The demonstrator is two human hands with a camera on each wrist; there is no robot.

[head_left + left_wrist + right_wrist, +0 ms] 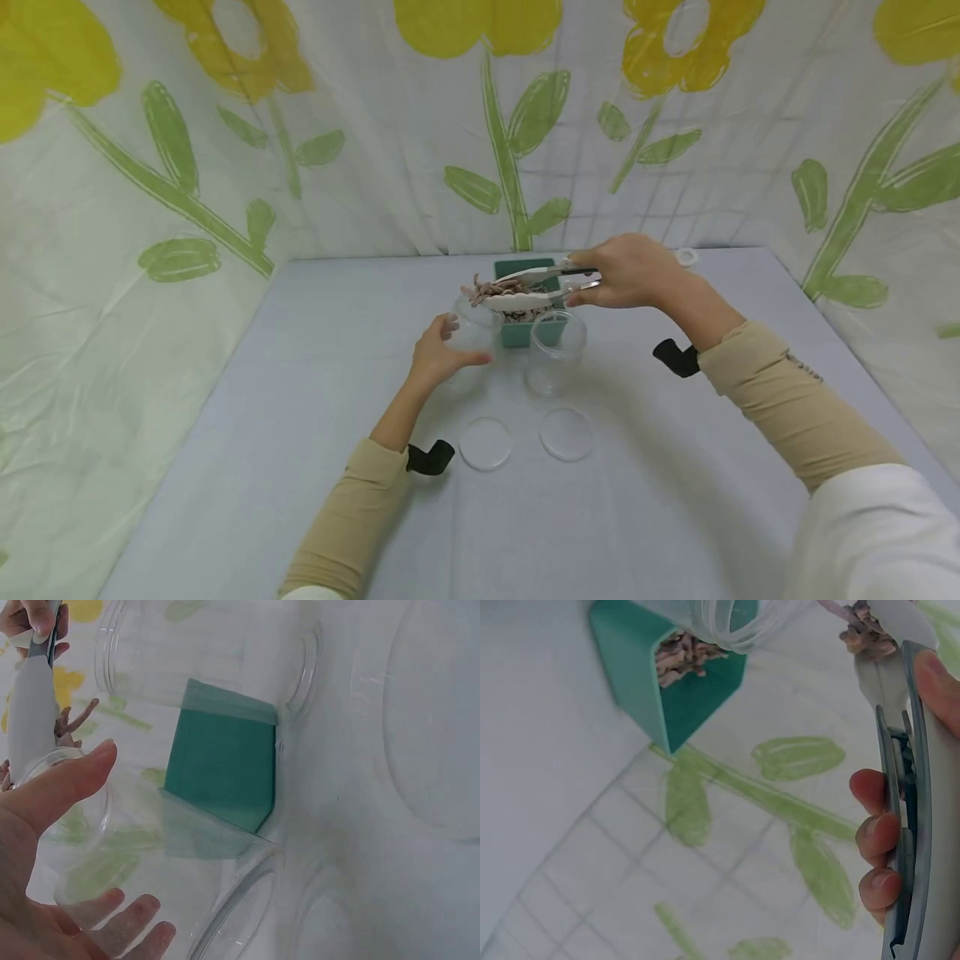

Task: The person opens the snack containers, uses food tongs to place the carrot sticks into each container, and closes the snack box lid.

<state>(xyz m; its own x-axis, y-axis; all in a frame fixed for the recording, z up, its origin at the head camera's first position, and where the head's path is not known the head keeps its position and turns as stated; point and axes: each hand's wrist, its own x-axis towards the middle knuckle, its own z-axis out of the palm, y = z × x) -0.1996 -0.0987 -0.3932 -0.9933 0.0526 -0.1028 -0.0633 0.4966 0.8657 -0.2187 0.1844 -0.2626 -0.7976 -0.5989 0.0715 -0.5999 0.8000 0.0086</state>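
My right hand [630, 271] grips a pair of tongs [528, 302] with white tips. Between the tips is a clump of brown dried strips [487, 290], right over the mouth of the left clear jar [476, 335]. Around that jar my left hand [437, 354] is cupped, thumb on the near side and fingers on the far side, as the left wrist view shows. Behind the jars stands a green square container [517, 336]; more brown strips [686, 658] lie inside it. A second clear jar [553, 367] stands upright without a lid, to the right of the held one.
Two clear round lids, a left lid [485, 443] and a right lid [566, 434], lie flat in front of the jars. A small white ring [686, 257] lies at the table's back edge. Behind the table [300, 375] hangs a flower-printed curtain [360, 167].
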